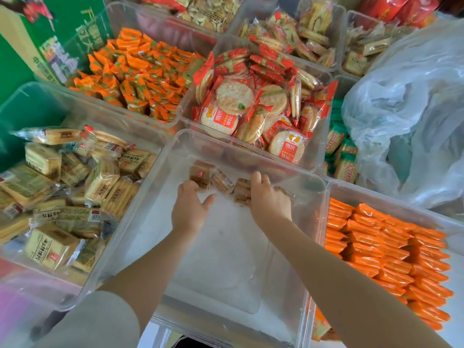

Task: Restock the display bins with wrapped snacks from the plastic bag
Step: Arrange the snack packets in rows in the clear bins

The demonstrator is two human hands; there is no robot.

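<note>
Both my hands reach into a nearly empty clear bin [175, 156] in the middle. A few brown wrapped biscuit packs [200, 175] lie at its far end. My left hand [190, 209] rests with spread fingers, its fingertips touching one brown pack. My right hand [268, 199] curls over other brown packs [242, 190], seemingly gripping them. A large clear plastic bag [411, 101] sits crumpled at the right, over the bins there.
Clear bins surround the middle one: yellow cracker packs [62, 187] left, orange sachets [140, 71] far left, round rice crackers [251, 104] behind, orange packs [384, 249] right, green packs [344, 151] beside the bag. A green carton [37, 38] stands far left.
</note>
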